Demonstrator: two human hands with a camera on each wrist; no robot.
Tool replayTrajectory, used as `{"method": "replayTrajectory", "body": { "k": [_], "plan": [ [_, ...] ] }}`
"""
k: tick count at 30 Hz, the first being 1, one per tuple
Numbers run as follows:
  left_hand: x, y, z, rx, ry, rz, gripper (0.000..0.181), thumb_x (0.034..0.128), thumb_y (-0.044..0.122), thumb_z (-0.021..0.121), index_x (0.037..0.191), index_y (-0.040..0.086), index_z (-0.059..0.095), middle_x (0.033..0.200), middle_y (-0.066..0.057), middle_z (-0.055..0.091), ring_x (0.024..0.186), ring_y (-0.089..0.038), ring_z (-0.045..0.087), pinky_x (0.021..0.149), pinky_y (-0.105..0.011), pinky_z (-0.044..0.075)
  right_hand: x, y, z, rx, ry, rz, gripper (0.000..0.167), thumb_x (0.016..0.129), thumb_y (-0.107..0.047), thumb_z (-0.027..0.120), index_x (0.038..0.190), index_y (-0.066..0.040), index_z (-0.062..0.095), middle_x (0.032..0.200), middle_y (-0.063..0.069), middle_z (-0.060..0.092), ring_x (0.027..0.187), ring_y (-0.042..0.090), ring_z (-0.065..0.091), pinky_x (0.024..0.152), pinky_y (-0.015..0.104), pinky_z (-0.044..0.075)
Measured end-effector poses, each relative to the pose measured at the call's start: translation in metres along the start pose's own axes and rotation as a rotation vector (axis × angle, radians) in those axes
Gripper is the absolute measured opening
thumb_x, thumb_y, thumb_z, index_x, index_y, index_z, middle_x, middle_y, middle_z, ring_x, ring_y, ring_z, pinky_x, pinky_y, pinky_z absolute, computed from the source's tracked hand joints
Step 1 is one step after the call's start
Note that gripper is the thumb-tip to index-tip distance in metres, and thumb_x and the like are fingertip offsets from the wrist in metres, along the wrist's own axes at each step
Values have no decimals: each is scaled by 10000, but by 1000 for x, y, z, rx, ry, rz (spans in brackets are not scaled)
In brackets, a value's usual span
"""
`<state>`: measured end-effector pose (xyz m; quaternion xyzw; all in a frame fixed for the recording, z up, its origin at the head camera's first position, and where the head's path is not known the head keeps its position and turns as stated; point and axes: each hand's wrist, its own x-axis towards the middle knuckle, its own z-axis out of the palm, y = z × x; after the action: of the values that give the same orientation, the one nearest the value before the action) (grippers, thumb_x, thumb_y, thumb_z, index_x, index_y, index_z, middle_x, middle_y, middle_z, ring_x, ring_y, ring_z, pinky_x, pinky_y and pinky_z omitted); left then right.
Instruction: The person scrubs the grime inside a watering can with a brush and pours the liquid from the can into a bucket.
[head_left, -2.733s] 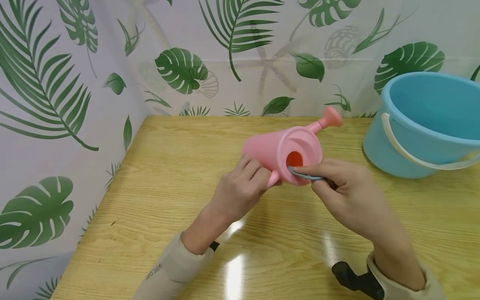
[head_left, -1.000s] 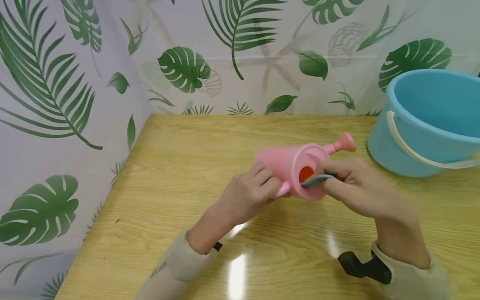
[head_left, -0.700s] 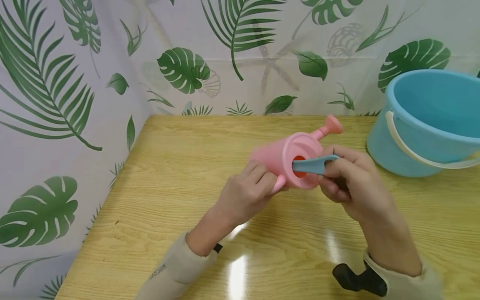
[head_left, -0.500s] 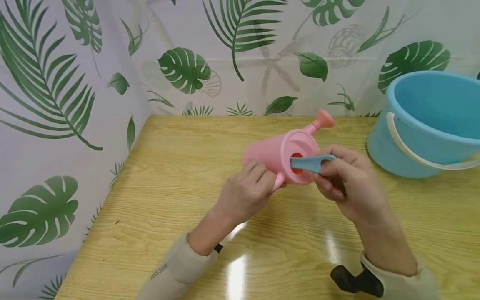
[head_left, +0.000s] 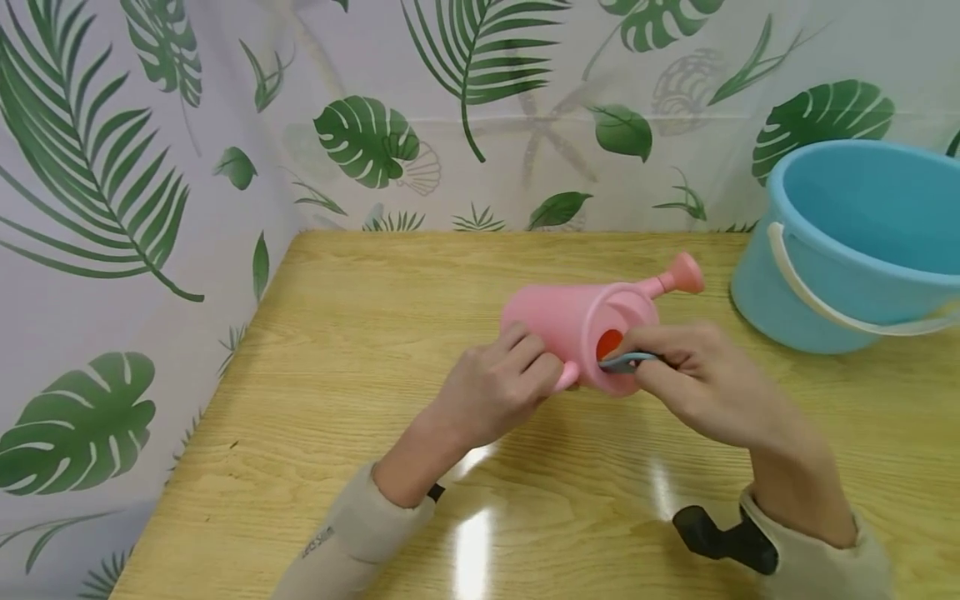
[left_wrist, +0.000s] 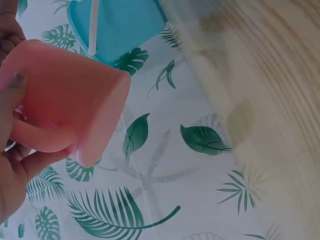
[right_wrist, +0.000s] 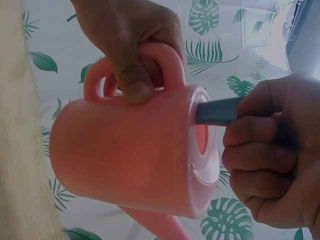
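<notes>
A pink toy watering can (head_left: 551, 315) is tilted on its side above the table, its opening turned to the right. My left hand (head_left: 495, 387) grips its looped handle (right_wrist: 167, 62), the thumb lying along the can's wall in the right wrist view. My right hand (head_left: 708, 383) pinches the flat end of a blue plastic tool handle (right_wrist: 217, 111). The handle goes into the can's opening; its far end is hidden inside, so its kind does not show. Inside the opening an orange-red patch (head_left: 609, 342) shows. The can's spout (head_left: 681, 273) points to the back right.
A large light-blue bucket (head_left: 795, 283) with a white handle (head_left: 817, 304) stands at the right of the wooden table (head_left: 337, 350). Leaf-printed cloth (head_left: 517, 183) hangs behind and at the left.
The watering can has swung and tipped back and forth, its spout now lower and further right than half a second ago. The right hand has turned over, keeping its pinch on the blue handle.
</notes>
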<state>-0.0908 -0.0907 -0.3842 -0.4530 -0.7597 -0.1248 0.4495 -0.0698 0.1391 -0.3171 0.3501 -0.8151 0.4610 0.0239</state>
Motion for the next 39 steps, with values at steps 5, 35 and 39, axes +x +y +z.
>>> {"method": "replayTrajectory", "body": {
  "k": [5, 35, 39],
  "plan": [
    [-1, 4, 3, -30, 19, -55, 370, 1032, 264, 557, 711, 100, 472, 677, -2, 460, 632, -151, 448, 440, -186, 314, 3, -4, 6, 240, 47, 154, 273, 934, 96, 439, 784, -104, 549, 557, -1, 367, 452, 157, 312, 398, 297, 256],
    [2, -3, 1, 1, 59, -30, 399, 934, 287, 716, 700, 103, 450, 656, 3, 453, 611, -142, 425, 431, -180, 290, -3, -6, 7, -200, 162, -161, 284, 845, 124, 651, 1012, -78, 762, 750, -56, 623, 608, 21, 453, 564, 138, 384],
    [0, -6, 3, 18, 44, -24, 392, 983, 287, 645, 701, 96, 452, 657, -2, 455, 608, -143, 431, 426, -177, 296, 0, -8, 15, -403, 202, -168, 259, 805, 78, 744, 1020, -66, 751, 934, 31, 700, 737, 103, 556, 666, 180, 459]
  ]
}}
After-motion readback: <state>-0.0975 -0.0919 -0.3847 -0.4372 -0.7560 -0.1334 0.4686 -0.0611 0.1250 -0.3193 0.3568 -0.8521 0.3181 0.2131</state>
